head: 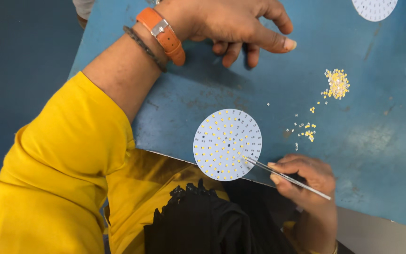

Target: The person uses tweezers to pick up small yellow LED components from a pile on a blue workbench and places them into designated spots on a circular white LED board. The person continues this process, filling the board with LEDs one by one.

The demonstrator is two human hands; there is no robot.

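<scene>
With my right hand (304, 176) pinching the tweezers (285, 177) over the round white board (227, 144) at the counter (269, 89) edge and my left hand (233, 23) empty, I judged slow, square placement best.

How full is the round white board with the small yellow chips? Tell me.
Mostly full: the round white circuit board has yellow chips across most of its face, with bare spots at its lower right edge, where the thin metal tweezers touch.
</scene>
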